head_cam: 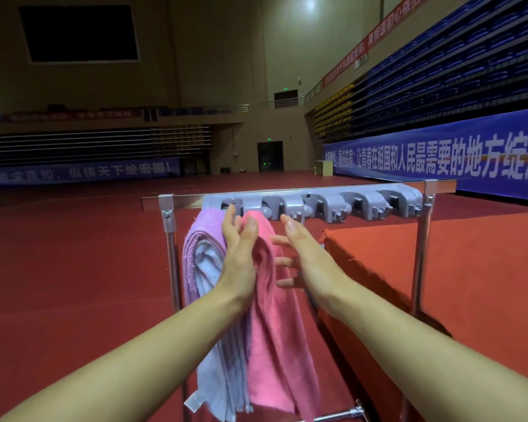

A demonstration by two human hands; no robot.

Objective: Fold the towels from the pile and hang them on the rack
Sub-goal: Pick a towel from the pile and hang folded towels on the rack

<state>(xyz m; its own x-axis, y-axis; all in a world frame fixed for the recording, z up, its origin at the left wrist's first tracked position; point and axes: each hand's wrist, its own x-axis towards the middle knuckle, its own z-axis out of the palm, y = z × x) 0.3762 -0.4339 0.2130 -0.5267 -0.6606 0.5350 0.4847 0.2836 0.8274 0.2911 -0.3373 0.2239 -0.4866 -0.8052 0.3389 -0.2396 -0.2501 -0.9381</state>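
A metal rack stands in front of me, with a grey clip holder along its top bar. A purple towel hangs from the leftmost clip. A pink towel hangs from the clip beside it. My left hand lies against the upper left side of the pink towel, fingers straight and reaching up to the clips. My right hand is just right of the pink towel, fingers spread and straight, holding nothing. The towel pile is out of view.
A table with a red cloth stands at the right, close behind the rack. The rack's lower crossbar runs near the bottom. The other clips toward the right hold nothing. Red sports-hall floor stretches to the left and beyond.
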